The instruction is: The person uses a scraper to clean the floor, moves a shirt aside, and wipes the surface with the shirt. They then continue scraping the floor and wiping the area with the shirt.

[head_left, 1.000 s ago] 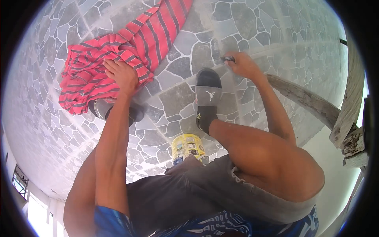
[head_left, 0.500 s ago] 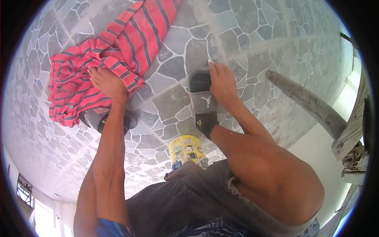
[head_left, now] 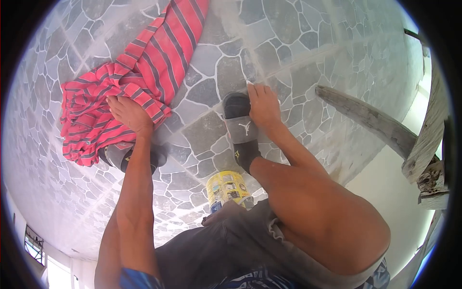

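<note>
My left hand lies over the bunched part of a red cloth with dark stripes, its fingers extended on the fabric. Under the cloth's lower edge, my left foot in a sock and slide sandal partly shows. My right hand is low at the floor, just right of the black and grey slide on my right foot. Its fingers are pressed together, with a small white piece showing at the fingertips. What the piece is cannot be made out.
A yellow labelled bucket stands between my legs. The floor has a grey stone pattern with pale joints. On the right, a weathered wooden beam slants towards more rough timber.
The whole view has shifted a little, so the floor items appear slightly further left and lower. Both hands keep nearly the same places beside the cloth and the slide.
</note>
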Motion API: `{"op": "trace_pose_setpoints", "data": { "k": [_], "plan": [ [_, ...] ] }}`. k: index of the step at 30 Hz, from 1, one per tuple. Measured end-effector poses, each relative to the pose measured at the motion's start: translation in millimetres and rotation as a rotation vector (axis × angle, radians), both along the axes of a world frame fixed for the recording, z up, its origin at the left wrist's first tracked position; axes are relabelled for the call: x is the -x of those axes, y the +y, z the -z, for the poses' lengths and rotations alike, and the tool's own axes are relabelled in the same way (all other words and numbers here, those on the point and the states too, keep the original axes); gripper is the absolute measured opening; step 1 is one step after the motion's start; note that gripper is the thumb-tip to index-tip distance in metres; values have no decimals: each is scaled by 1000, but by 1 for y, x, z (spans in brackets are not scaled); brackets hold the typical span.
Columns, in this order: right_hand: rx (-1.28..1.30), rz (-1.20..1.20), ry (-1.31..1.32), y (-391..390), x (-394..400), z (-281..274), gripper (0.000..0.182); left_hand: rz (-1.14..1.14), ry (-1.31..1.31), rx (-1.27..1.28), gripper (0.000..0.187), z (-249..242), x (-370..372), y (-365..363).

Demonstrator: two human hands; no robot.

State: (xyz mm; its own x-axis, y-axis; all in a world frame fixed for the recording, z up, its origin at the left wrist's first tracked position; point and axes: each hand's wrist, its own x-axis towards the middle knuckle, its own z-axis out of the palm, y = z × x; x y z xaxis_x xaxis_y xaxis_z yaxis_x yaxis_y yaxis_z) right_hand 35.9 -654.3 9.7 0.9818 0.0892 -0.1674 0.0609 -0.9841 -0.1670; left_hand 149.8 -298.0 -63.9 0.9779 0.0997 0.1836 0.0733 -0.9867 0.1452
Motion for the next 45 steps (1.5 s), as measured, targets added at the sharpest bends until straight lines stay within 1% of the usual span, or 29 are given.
{"op": "trace_pose_setpoints", "data": {
  "k": [3,6,7,10,11,13,14,15,18,19,21,22,23,25,26,27,29,30,31,34,35,36,38,39,40,41,42,43,45],
  "plan": [
    [-17,48,-4,-14,-46,3,54,-13,19,25,41,-6,10,0],
    [-23,-38,-47,-21,-51,4,36,4,27,-6,43,1,2,5],
    [-11,-62,17,-13,-40,-6,33,-1,35,-18,43,2,4,5],
    [-19,-35,-36,-17,-55,10,33,-10,0,3,41,-2,-3,2],
    [-21,-24,-78,-20,-71,8,32,4,2,21,41,-3,6,2],
    [-10,-7,-3,-14,-57,5,31,0,36,27,40,-10,17,0],
    [3,-9,-7,-13,-69,5,30,-11,12,38,39,-7,5,-2],
    [9,-52,22,-1,-57,-3,25,-9,50,-14,40,3,4,6],
    [11,-19,31,-8,-71,11,57,-11,14,-12,38,-1,4,3],
    [-22,-19,-85,-14,-90,15,61,-22,19,2,38,-5,8,0],
    [-5,-41,-42,-11,-78,12,43,-29,19,33,37,-14,4,-7],
    [10,-58,-54,-10,-89,10,35,-17,23,19,38,-12,2,-4],
    [-7,-89,0,1,-71,2,42,-10,19,8,39,-9,4,0],
    [39,-84,-37,-3,-78,16,44,-19,4,6,40,3,-1,4],
    [51,-79,-31,4,-78,11,44,-23,4,9,41,2,0,4],
    [19,-97,-127,-4,-99,13,42,-16,15,13,42,0,5,3],
    [63,-44,-37,-8,-117,15,51,-25,41,38,44,-8,13,-1],
    [90,-15,-19,-9,-127,12,55,-28,26,56,44,-13,4,-4],
    [80,-45,-10,-4,-107,11,50,-20,20,40,46,-11,0,-3],
    [9,-70,52,5,-76,4,45,-20,-12,21,49,7,1,7],
    [31,-42,-68,1,-90,10,45,-21,-19,37,50,2,1,3],
    [28,-41,-45,-2,-96,14,46,-12,-14,51,51,-4,5,1],
    [19,-21,14,-6,-99,13,48,-39,56,109,47,-15,16,3],
    [26,-17,-2,-10,-113,10,49,-37,38,155,47,-12,15,5],
    [21,-58,-33,-11,-110,7,49,-40,4,206,47,-9,5,6],
    [14,-100,-54,-6,-83,8,48,-112,-46,601,49,-15,-2,9],
    [4,-142,-64,-4,-69,12,48,-218,-158,725,49,-24,-13,5],
    [33,-102,-16,-6,-80,11,51,-328,-256,845,49,-42,-22,-7],
    [61,-41,-52,-16,-123,8,47,-237,-305,838,47,-82,-36,-40]
  ]
}}
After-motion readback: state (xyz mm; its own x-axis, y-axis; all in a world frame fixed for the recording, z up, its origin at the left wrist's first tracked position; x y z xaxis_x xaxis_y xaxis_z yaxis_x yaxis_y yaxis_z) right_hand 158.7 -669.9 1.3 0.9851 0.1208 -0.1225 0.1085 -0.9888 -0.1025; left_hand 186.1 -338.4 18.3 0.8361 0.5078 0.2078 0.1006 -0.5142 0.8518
